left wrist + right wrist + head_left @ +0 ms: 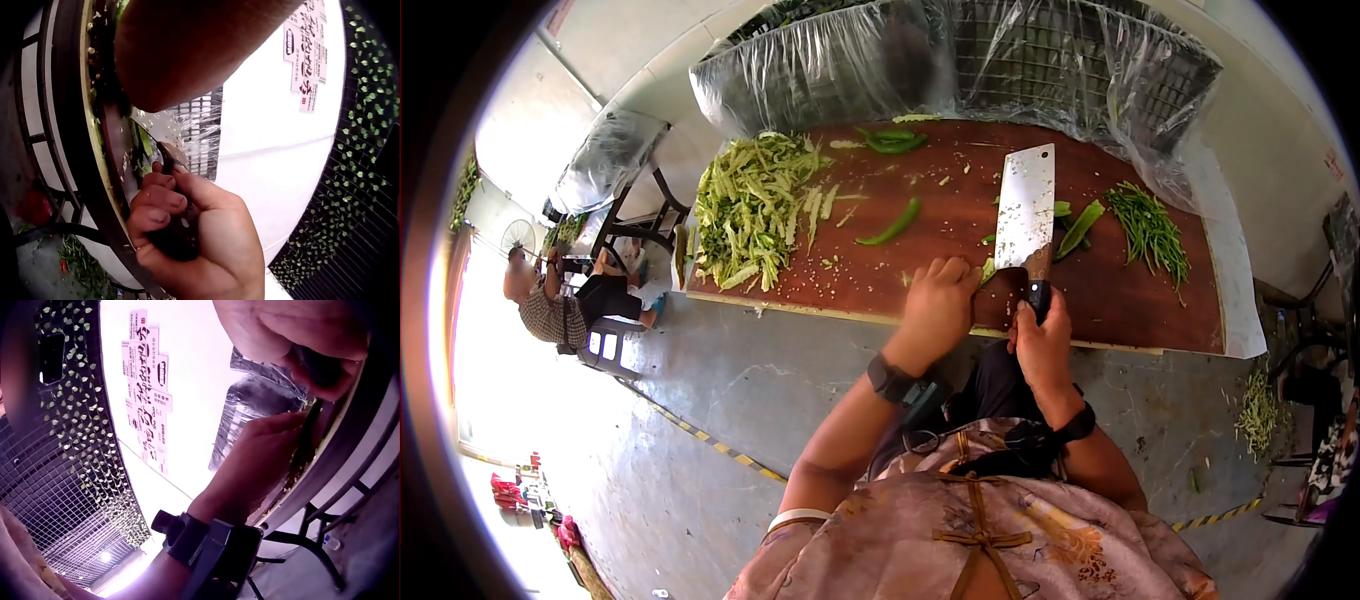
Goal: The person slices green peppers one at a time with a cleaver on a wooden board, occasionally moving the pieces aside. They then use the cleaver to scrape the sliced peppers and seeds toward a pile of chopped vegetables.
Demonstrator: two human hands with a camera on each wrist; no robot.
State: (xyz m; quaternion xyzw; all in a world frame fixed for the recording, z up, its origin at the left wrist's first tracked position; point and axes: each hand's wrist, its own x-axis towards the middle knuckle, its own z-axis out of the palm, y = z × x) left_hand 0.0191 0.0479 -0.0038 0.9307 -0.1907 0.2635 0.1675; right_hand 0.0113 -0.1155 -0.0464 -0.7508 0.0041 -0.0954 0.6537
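In the head view my right hand [1043, 340] grips the black handle of a cleaver [1027, 195], whose broad blade lies nearly flat over the board, specked with seeds. Just left of the handle, my left hand [940, 305] curls its fingers at the board's near edge, holding a green pepper [988, 270], mostly hidden. The right wrist view shows that left hand [262, 456] with green at its fingertips. In the left wrist view my right hand [206, 231] wraps round the handle. Split green peppers [1082, 222] lie right of the blade.
Pale green strips [750, 205] are heaped at the board's left, thin green pieces [1150, 235] at its right. Whole peppers [890, 222] lie mid-board. Plastic-covered crates [1040, 60] stand behind. A seated person [565, 305] is at far left; shreds [1257, 415] lie on the floor at right.
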